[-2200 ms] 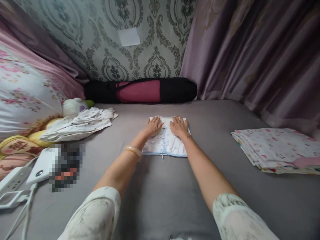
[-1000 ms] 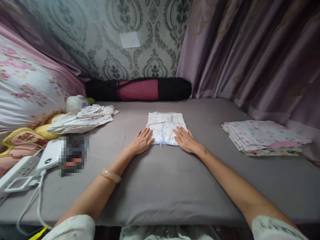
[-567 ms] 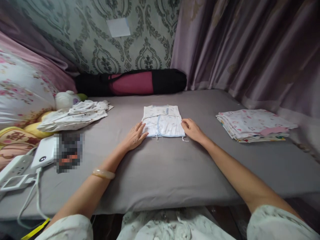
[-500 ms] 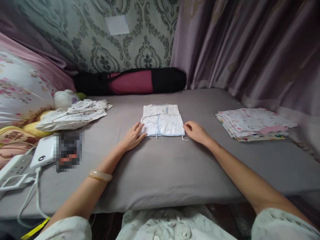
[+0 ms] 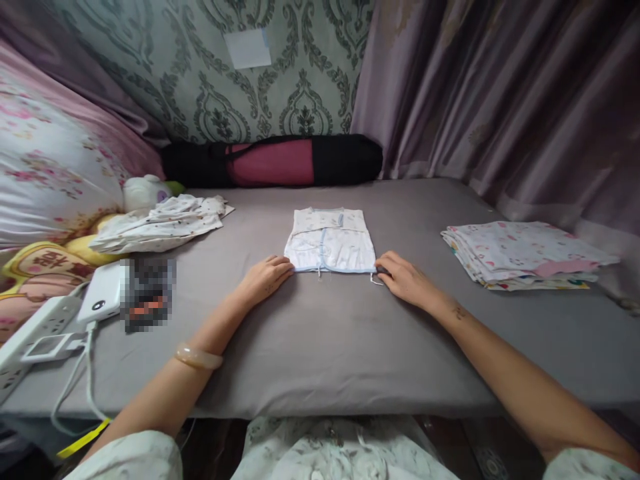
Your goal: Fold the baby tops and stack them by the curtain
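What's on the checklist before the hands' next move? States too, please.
1. Left hand at garment's near left corner: ok.
2. Right hand at its near right corner: ok.
3. Firm grip on both corners: cannot tell, fingertips partly hidden.
4. Garment flat on sheet: ok, slight creases.
5. Ties tucked in: not ok, two stick out past the near edge.
6. Cloth stack apart from right hand: ok.

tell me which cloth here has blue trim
The white garment between the left hand and right hand; the crumpled spotted cloth and the folded stack show no such trim.
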Available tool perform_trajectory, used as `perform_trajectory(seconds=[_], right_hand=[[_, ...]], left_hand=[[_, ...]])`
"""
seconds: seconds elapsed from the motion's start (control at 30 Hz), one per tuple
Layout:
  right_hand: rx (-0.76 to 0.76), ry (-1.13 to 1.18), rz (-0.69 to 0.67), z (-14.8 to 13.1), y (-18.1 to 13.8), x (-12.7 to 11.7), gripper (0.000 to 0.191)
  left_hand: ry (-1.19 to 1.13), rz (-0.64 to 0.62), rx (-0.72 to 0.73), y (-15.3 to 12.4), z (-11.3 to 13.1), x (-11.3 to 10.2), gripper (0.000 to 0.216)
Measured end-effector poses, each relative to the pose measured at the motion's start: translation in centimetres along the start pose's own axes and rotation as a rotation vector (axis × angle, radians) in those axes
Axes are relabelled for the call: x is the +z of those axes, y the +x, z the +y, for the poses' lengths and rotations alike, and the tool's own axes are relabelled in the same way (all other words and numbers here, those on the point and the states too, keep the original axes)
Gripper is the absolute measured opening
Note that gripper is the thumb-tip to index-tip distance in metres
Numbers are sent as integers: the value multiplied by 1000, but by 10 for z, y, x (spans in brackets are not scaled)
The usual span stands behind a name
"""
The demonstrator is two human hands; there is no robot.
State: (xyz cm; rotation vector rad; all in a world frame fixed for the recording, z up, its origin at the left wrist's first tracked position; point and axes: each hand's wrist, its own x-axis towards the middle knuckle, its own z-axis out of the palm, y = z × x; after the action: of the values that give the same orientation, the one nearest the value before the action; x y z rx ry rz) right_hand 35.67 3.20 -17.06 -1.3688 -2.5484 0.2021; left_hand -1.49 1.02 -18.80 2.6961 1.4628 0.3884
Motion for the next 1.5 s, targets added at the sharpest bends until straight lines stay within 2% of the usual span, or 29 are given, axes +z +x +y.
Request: perform_trajectory(seconds=[0.17,0.33,0.53,0.73,0.93,1.07,1.17,1.3,1.4,1.5], right_hand=[[-162,-115,-8,5,2,10,31],[-169,-180,-7,4,6,15,35],[-155,-24,41,6,11,15,35],[-147,196,111,11,17,25,40],[-141,306,191,8,20,25,37],[-140,275,189,5,20,26,33],[-149,215,183,7,21,29,28],[-176,3,182,9,22,29,25],[-245,-84,211,12,23,29,27],[-329,-30,200,18,22,31,33]], left_hand=[[114,-99,0,3,11,-9,32],[175,-131,-37,10,15,-11,29],[53,-36,-163,18,10,-8,20],[-85,23,-153,20,2,-7,19],[-56,101,-83,15,3,-5,26],[13,119,-37,15,5,-2,31],[90,69,-35,18,8,-4,26],[189,58,-37,21,9,-6,22],[126,111,16,20,4,-3,28],[41,52,94,17,-4,0,32]])
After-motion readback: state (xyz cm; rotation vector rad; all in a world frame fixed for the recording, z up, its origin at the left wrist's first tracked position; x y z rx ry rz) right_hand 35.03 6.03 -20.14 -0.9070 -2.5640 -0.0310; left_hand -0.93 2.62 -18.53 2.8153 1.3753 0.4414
